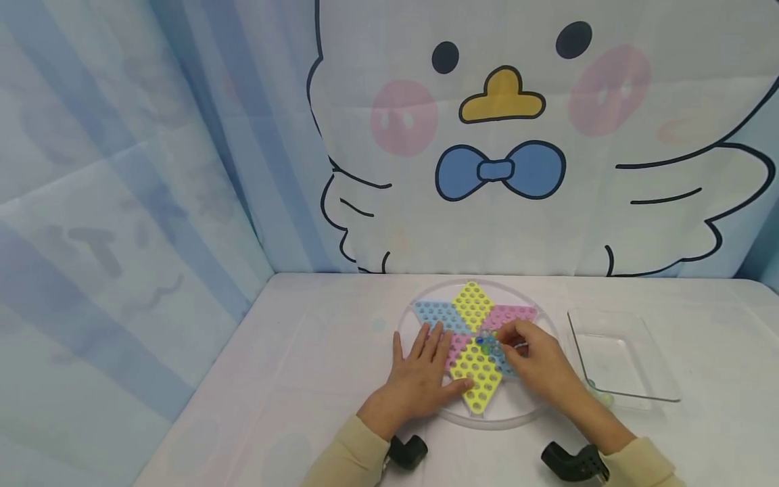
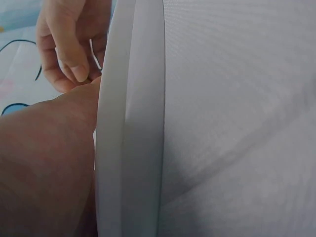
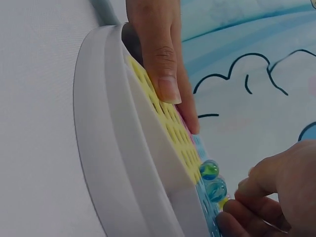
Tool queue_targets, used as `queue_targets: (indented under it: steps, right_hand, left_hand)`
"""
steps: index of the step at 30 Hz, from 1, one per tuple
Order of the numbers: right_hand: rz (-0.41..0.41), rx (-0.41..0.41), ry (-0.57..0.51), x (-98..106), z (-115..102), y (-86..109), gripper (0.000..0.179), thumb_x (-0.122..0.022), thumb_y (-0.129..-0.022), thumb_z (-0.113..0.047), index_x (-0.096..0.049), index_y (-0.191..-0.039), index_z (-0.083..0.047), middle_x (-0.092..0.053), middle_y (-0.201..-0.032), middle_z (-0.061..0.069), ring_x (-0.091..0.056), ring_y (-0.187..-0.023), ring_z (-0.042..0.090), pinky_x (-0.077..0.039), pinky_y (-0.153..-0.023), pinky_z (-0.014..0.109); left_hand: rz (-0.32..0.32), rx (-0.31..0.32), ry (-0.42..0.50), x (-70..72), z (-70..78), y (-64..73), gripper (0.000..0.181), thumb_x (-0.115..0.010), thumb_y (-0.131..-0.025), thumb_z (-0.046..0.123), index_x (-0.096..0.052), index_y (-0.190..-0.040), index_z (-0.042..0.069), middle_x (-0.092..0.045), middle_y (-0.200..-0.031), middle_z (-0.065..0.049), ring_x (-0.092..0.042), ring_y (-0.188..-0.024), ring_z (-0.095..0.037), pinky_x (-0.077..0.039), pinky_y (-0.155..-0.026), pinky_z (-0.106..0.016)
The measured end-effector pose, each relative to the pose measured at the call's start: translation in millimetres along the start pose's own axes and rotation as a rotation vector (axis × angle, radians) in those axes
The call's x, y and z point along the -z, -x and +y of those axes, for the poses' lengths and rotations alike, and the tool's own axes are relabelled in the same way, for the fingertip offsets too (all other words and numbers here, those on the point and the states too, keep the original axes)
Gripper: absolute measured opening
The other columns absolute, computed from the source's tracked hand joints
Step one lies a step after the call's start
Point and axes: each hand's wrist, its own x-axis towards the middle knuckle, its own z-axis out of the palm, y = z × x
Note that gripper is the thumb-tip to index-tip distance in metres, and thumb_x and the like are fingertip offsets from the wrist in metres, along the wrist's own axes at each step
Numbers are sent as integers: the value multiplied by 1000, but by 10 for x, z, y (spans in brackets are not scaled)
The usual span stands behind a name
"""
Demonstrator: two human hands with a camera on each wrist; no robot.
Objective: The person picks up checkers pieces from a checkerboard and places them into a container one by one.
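Note:
A round white Chinese checkers board (image 1: 487, 425) with a yellow, pink and blue star of holes lies on the table. My left hand (image 1: 420, 382) rests on its left side with fingers spread. At the board's centre and right blue point sit several glass marbles (image 1: 485, 350). My right hand (image 1: 538, 358) is over them, thumb and fingers pinching at a small marble, mostly hidden. The right wrist view shows a green-blue marble (image 3: 209, 170) and a clear blue marble (image 3: 216, 190) beside a yellowish marble (image 3: 223, 202) at the fingertips. In the left wrist view the board's rim (image 2: 143, 118) covers much of the scene.
A clear plastic box (image 1: 627, 379) stands right of the board, with a few marbles (image 1: 605, 399) at its near left corner. Black wrist cameras (image 1: 410, 452) sit under both forearms. A printed curtain (image 1: 499, 230) hangs behind the table.

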Motion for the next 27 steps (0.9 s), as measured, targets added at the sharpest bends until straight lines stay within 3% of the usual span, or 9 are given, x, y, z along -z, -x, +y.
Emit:
queue_targets:
  steps: [16, 27]
  right_hand:
    - [44, 58, 8, -116, 55, 7, 17, -67, -84, 7, -64, -95, -6, -66, -92, 5, -59, -84, 10, -52, -71, 22]
    - [103, 154, 15, -179, 88, 24, 21, -71, -79, 10, -64, -91, -6, -64, -91, 3, -60, -81, 14, -53, -68, 22]
  left_hand:
    - [19, -7, -8, -4, 1, -2, 90, -34, -95, 73, -13, -161, 16, -5, -169, -3, 0, -157, -25, 1, -118, -68]
    - [21, -8, -14, -14, 1, 1, 89, -35, -95, 72, -14, -161, 16, -6, -169, -3, 0, -157, -25, 0, -118, -68]
